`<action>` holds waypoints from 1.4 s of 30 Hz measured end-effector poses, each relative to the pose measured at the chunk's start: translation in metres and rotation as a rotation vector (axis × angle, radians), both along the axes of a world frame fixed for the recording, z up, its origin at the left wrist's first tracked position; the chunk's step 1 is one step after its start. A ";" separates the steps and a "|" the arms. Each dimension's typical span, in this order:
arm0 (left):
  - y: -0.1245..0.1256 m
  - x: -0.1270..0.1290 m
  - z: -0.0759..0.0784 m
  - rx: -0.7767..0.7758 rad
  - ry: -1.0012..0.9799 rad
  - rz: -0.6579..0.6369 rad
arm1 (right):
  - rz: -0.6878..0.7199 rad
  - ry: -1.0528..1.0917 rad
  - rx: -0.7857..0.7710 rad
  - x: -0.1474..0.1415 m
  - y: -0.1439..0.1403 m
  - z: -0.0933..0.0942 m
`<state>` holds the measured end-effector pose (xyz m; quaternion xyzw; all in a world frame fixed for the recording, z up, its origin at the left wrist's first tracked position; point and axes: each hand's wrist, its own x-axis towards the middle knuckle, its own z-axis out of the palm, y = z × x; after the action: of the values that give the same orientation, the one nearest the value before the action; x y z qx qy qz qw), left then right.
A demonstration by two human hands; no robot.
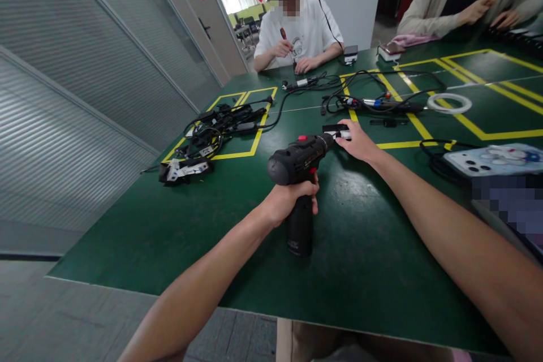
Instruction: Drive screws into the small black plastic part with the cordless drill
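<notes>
My left hand [291, 199] is wrapped around the handle of a black cordless drill [300, 159] with red buttons. The drill stands upright over the table, its chuck pointing away and to the right. Just past the chuck, my right hand [360, 142] has its fingers closed on a small black-and-white piece [344, 135]. The chuck's tip meets or overlaps that piece; whether they touch I cannot tell. My right fingers hide part of it.
Tangled black cables [224, 121] lie left on the green table [237, 254]. A corded electric screwdriver [394, 106], white ring [449, 103] and small black part [388, 123] lie beyond my right hand. A phone [496, 158] is at right. A person opposite holds a red-handled screwdriver [283, 34]; another sits right.
</notes>
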<state>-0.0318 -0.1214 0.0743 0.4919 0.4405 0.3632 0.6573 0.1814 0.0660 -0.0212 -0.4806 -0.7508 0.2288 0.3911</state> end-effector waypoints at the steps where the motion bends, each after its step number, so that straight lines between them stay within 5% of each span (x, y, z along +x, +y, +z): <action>1: 0.000 0.000 0.001 -0.001 0.002 0.001 | 0.002 0.002 -0.002 0.000 0.000 0.000; 42: -0.001 0.001 0.002 -0.031 0.003 0.024 | -0.001 0.005 -0.004 -0.001 -0.004 0.004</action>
<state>-0.0306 -0.1228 0.0765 0.4771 0.4529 0.3634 0.6596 0.1806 0.0618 -0.0168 -0.4812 -0.7491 0.2313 0.3922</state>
